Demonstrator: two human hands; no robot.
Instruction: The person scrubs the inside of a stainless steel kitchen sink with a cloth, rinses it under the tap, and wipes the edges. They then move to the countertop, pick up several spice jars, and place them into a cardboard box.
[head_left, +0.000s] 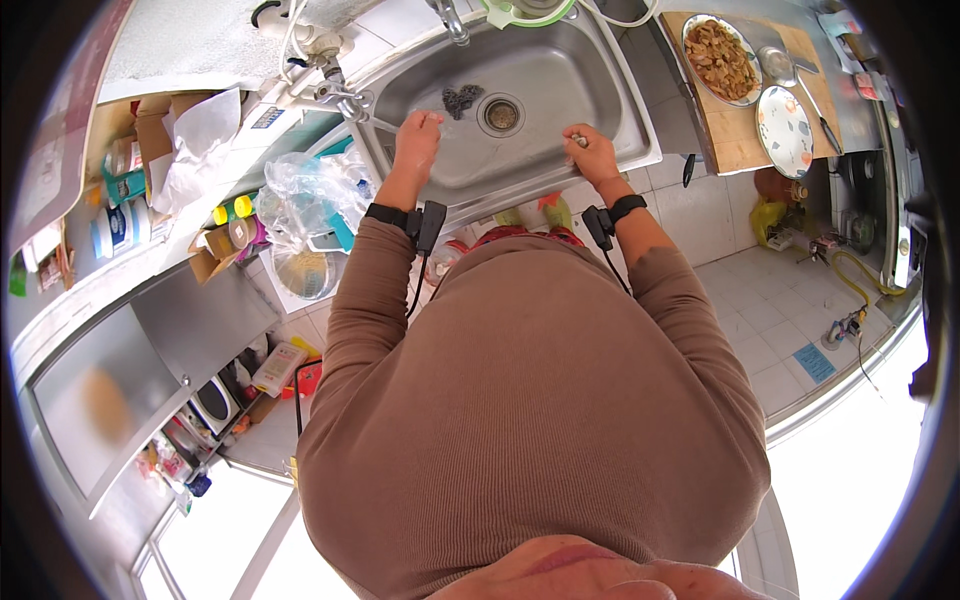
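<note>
My left hand (418, 148) is over the left part of a stainless steel sink (551, 64), close to the spout of a wall tap (341, 97). Its fingers are partly curled, and I cannot make out anything in them. Above the sink's front right rim, my right hand (592, 154) has its fingers bent inward. A small greyish spot shows at its fingertips, too small to identify. Between the hands is the round drain strainer (502, 115). A dark steel-wool scourer (461, 100) lies on the basin floor, left of the drain and beyond my left hand.
A green-rimmed bowl (527, 11) sits at the sink's back edge, near a second faucet (452, 26). To the right, a wooden board (731, 142) holds a plate of cooked food (720, 60), a patterned plate (785, 131) and a knife (825, 124). Plastic bags (307, 195) crowd the left.
</note>
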